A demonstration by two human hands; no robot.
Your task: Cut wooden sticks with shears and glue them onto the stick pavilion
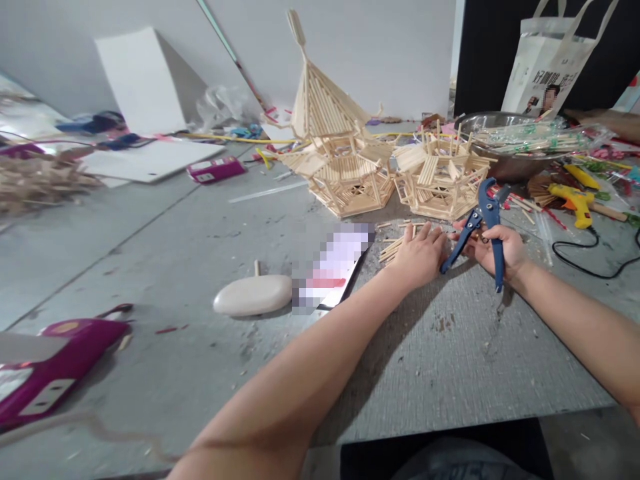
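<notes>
My right hand [507,250] is closed on a blue pair of cutters [491,212], its jaw pointing up and away and its two handles spread apart. Palm down, my left hand [420,253] rests on the table beside the cutters, fingers stretched toward my right hand. Under and beside the left hand lie short wooden sticks [393,250], partly covered by it. Just behind both hands stands a six-sided stick frame [440,183]. To its left is a taller stick model [345,167] with a pointed roof [327,100].
A phone [333,267] and a pale oval case [253,295] lie left of my hands. At right are a yellow glue gun [575,203] with a black cord and a metal bowl [515,167] of bagged sticks. Purple power strips [65,360] lie at left.
</notes>
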